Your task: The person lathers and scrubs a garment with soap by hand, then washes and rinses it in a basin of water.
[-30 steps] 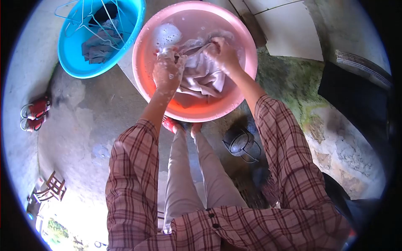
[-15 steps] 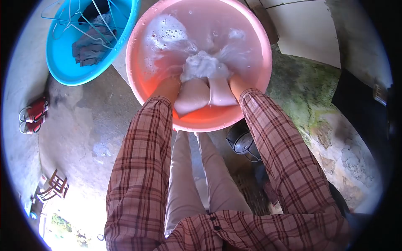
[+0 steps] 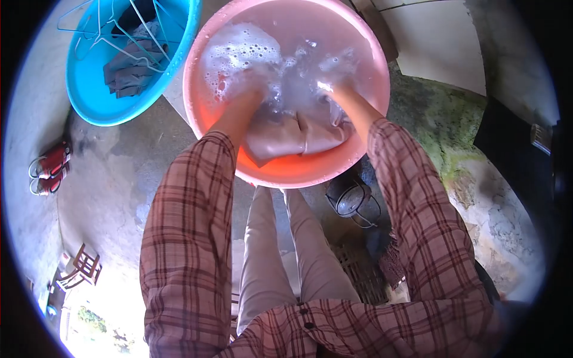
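Observation:
A pink basin (image 3: pixel 292 180) holds cloudy, soapy water with a patch of foam (image 3: pixel 242 51) at its far left. Pale, wet cloth (image 3: pixel 277 142) lies bunched against the near side, partly above the water. My left hand (image 3: pixel 253 86) dips into the water beside the foam, its fingers smeared by motion and hidden under the surface. To the right, my right hand (image 3: pixel 337 90) also reaches into the water just beyond the cloth, fingers hidden by splashing. Whether either hand grips cloth does not show.
At the upper left, a blue basin (image 3: pixel 95 113) contains dark garments (image 3: pixel 128 71) and several wire hangers (image 3: pixel 110 37). Red shoes (image 3: pixel 52 167) and a small wooden chair (image 3: pixel 85 265) stand further left. A dark bucket-like container (image 3: pixel 352 200) sits below the pink basin's right side.
Both hands have moved away from me and spread apart in the water. The bunched wet cloth between them has dropped lower, and the foam patch has widened.

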Demonstrator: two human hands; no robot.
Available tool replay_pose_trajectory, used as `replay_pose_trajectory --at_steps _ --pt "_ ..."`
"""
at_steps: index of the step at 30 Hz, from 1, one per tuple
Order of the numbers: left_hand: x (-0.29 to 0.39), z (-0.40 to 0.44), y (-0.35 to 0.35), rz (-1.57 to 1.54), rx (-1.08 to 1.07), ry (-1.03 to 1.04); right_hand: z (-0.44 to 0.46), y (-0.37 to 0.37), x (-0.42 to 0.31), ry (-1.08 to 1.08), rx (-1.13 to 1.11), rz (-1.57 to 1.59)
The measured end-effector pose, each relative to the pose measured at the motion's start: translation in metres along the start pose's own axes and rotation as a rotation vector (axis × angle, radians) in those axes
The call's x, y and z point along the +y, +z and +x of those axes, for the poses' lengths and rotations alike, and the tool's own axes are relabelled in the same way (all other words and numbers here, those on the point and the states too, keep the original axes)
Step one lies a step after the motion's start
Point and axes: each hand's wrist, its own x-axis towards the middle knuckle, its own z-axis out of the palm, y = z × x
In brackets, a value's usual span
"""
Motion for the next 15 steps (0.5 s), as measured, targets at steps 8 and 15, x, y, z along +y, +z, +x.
replay_pose_trajectory --at_steps 8,15 --pt "-0.049 0.043 0.017 -0.816 0.505 0.478 -0.051 -0.088 0.006 -0.104 -0.014 1.218" --pt "-0.059 -0.050 -0.041 -1.276 0.252 0.475 -0.078 -0.122 0.010 -0.138 -0.034 1.375"
